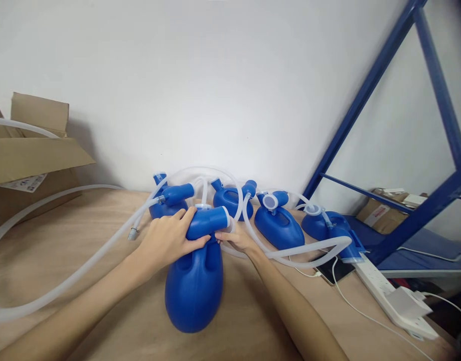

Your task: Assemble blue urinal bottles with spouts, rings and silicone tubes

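Note:
A blue plastic urinal bottle (194, 296) stands at the front of the table, its rounded base toward me. Across its top lies a short blue funnel (207, 223) with a white rim facing right. My left hand (172, 233) is wrapped over the left side of this funnel, thumb beneath it. Below the funnel's right end, my right hand (236, 238) is closed at the bottle's neck, its fingertips partly hidden. Clear tubing passes close behind the right hand. Whether the funnel is fully seated on the neck cannot be made out.
Several similar blue urinals (279, 228) with clear tubes (309, 248) line the wall. An open cardboard box (38, 155) stands at left. To the right are a phone (341, 271), a white power strip (396, 301) with cables, and a blue metal frame (358, 105).

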A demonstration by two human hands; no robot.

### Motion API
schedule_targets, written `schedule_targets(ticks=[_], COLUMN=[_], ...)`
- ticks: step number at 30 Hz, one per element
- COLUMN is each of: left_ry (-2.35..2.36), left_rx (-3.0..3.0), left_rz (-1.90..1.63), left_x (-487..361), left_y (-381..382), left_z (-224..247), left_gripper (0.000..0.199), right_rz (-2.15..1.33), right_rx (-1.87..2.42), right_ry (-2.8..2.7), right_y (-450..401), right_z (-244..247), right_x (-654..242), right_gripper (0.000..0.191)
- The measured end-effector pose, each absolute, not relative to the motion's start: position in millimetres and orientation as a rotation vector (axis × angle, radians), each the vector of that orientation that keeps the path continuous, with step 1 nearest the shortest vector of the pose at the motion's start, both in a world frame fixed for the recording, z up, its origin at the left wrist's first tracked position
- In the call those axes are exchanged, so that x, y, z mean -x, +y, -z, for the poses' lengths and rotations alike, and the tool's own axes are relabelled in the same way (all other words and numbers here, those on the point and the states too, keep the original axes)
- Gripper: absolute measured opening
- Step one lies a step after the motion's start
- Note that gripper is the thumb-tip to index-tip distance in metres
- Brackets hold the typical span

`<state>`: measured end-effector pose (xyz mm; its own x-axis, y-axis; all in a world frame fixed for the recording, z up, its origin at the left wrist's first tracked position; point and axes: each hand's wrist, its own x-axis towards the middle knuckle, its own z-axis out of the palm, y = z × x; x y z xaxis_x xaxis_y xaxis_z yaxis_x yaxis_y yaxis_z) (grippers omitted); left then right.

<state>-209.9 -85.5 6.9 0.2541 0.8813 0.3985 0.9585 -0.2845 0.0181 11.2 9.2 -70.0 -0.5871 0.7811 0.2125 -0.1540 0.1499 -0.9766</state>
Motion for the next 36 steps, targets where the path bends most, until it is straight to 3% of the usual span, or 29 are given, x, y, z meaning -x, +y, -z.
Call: schedule_targets(ticks=[9,13,17,19,21,23,25,27,31,36], left_ry=[-1.721,-1.725,-1.692,-1.662,-1.613,-1.574,-1.548,-1.529,-1.474,-1.522], left_rx=[2.315,2.322,2.341,2.377,2.454,2.551,2.671,2.814,3.089,3.134], left_rz=[0.506,0.502,0.515,0.507,0.479,0.45,0.435,0.433,0.412,0.353], left_x=[210.6,211.8,212.5,214.9,219.9,227.7,237.7,248.6,266.4,268.4], left_y=[-85.8,-85.1,-83.3,-82.1,-80.8,-79.4,-78.4,-77.8,-77.7,-84.2], left_z=[-7.0,-5.7,-5.3,-7.9,-13.3,-21.1,-29.7,-37.8,-46.4,-46.0], left_gripper=[0.069,0.069,0.072,0.073,0.073,0.074,0.073,0.071,0.07,0.078], right_rz=[-1.677,-1.609,-1.541,-1.369,-1.176,-1.029,-0.86,-0.654,-0.279,-0.083], right_rx=[0.567,0.634,0.894,1.077,1.189,1.239,1.283,1.254,0.941,0.76], right_ry=[-1.571,-1.919,-2.507,-2.637,-2.644,-2.588,-2.498,-2.396,-2.414,-2.518], right_y=[8.4,11.6,13.9,11.8,7.6,1.8,-4.9,-11.5,-19.0,-18.0], right_z=[70.6,52.8,21.4,7.5,-2.8,-9.7,-13.1,-12.3,3.2,22.1], right_x=[-16.6,-33.3,-59.9,-71.8,-78.0,-75.5,-64.0,-46.7,-12.9,4.7], right_gripper=[0.057,0.05,0.087,0.11,0.121,0.107,0.075,0.057,0.057,0.059])
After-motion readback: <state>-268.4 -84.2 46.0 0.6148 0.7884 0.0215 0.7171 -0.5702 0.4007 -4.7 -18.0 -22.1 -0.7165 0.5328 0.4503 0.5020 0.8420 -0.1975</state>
